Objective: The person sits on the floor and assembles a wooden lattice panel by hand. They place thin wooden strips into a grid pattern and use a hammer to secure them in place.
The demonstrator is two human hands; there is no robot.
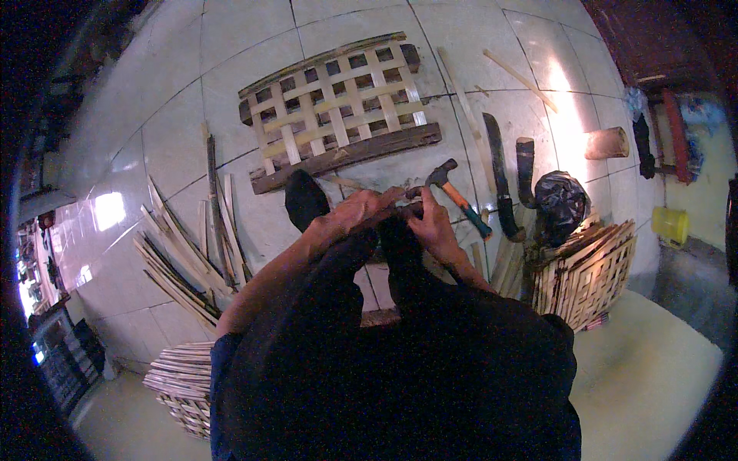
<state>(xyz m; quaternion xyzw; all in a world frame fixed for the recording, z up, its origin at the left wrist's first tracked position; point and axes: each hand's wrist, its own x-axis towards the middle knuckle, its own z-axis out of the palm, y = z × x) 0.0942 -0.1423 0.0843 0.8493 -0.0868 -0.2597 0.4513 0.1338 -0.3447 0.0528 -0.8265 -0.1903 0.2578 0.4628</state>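
Observation:
Close together before my knees, my left hand (367, 207) and my right hand (433, 224) have their fingers bent inward, nearly meeting. Both look closed, but whatever is between the fingertips is too small and dark to name. Just beyond them lies a lattice panel (335, 112) of pale woven strips, with a dark wooden bar (346, 157) along its near edge and another along its far edge. A hammer (461, 201) with an orange and dark handle rests on the tiles right of my right hand. A long dark-bladed machete (498, 165) lies farther right.
Loose split strips (184, 250) fan out at left. Stacked woven panels stand at right (588, 273) and lower left (183, 384). A black plastic bag (563, 201), a curved dark tool (525, 165), a wooden block (607, 144) and a yellow container (671, 225) are on the right.

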